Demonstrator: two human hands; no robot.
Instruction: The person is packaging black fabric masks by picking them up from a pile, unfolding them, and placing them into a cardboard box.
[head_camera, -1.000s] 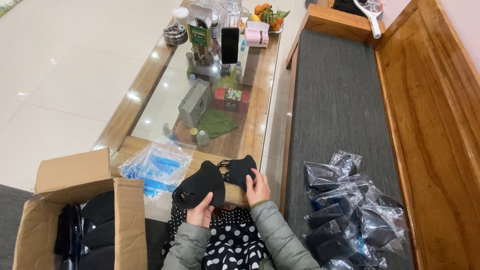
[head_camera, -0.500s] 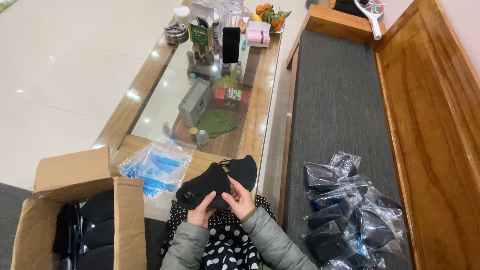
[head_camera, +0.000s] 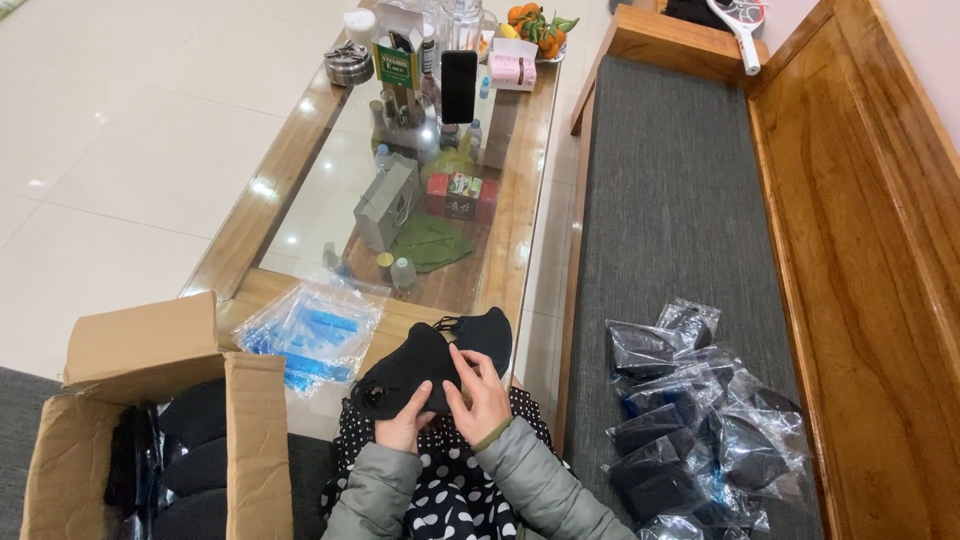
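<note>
Hands, left hand (head_camera: 405, 425) and right hand (head_camera: 483, 400), are gripping black masks (head_camera: 430, 358) together; loose upper mask at one o'clock could be slipping off.

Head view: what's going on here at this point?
A seated person holds soft black fabric face masks in both hands, left hand underneath, right hand on top. An open brown cardboard box stands at their left, a pile of clear plastic-bagged black masks lies on the grey bench cushion at their right.
</note>
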